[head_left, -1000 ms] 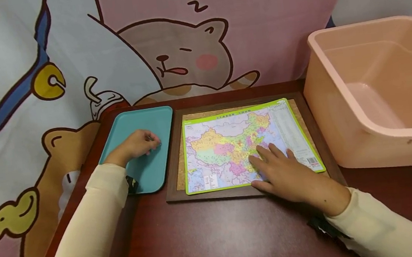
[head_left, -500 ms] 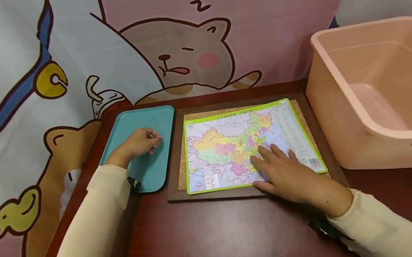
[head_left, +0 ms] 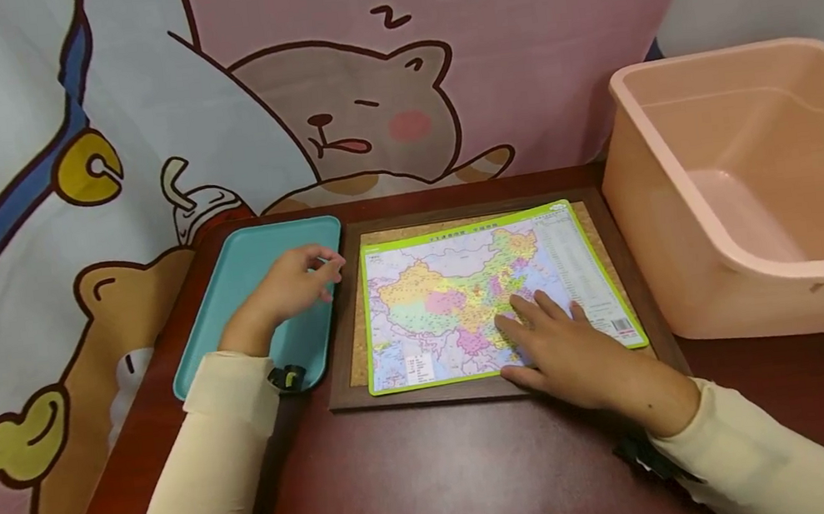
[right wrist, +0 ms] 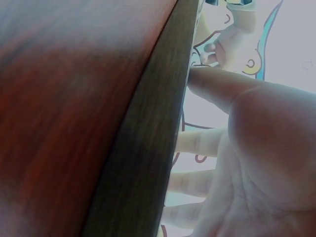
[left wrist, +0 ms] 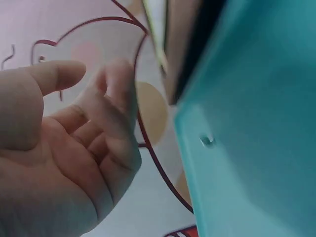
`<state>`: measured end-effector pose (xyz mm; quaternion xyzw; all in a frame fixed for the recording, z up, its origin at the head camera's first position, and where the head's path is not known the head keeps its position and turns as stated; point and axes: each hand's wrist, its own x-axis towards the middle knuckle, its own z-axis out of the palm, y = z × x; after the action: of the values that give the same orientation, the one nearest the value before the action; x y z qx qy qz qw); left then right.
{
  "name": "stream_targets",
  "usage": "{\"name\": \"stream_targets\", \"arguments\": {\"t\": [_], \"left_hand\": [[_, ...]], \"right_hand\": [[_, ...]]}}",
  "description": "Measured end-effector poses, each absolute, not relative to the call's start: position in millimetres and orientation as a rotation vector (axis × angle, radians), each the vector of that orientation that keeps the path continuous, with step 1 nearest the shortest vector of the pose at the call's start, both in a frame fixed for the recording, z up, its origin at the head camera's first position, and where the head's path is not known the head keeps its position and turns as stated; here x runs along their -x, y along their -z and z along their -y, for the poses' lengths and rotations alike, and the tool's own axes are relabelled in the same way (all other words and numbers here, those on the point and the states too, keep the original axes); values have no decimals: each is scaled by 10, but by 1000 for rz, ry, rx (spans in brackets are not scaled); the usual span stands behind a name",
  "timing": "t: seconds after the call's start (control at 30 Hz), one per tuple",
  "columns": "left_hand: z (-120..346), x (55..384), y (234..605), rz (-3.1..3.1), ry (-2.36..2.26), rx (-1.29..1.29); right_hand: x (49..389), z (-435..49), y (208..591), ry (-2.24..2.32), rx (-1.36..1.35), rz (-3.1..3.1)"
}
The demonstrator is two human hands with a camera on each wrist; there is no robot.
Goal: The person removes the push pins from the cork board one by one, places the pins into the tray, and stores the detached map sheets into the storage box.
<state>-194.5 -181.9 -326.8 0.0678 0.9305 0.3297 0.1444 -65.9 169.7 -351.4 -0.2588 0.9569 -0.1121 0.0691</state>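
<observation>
My left hand [head_left: 297, 281] hovers at the right edge of the teal tray [head_left: 232, 309], its fingers loosely curved. In the left wrist view the thumb and fingers stand apart, and nothing shows between them. A tiny shiny piece [left wrist: 207, 140] lies on the tray, too small to name. A colourful map sheet of China [head_left: 423, 289], green-bordered, lies slightly askew on a brown-framed cork board [head_left: 363, 346]. Spread fingers of my right hand [head_left: 568, 349] rest flat on the map's lower right; the right wrist view shows its palm and thumb beside the board's frame [right wrist: 143, 128].
A large peach plastic tub [head_left: 732, 290] stands right of the board. The dark red wooden table [head_left: 435, 472] extends in front. Behind hangs a cartoon-printed cloth [head_left: 511, 54], close to the tray and board.
My left hand has lifted and moved right, from over the tray's middle to its right edge beside the board, its fingers loosening. The right hand stays on the map.
</observation>
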Motion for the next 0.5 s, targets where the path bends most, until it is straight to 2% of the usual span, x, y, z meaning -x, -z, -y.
{"name": "stream_targets", "arguments": {"t": [0.27, 0.5], "left_hand": [[1537, 1902, 3223, -2703, -943, -253], [1522, 1889, 3271, -2697, -927, -234]], "right_hand": [[646, -1732, 3506, 338, 768, -2890], [646, -1701, 3516, 336, 784, -2896]]}}
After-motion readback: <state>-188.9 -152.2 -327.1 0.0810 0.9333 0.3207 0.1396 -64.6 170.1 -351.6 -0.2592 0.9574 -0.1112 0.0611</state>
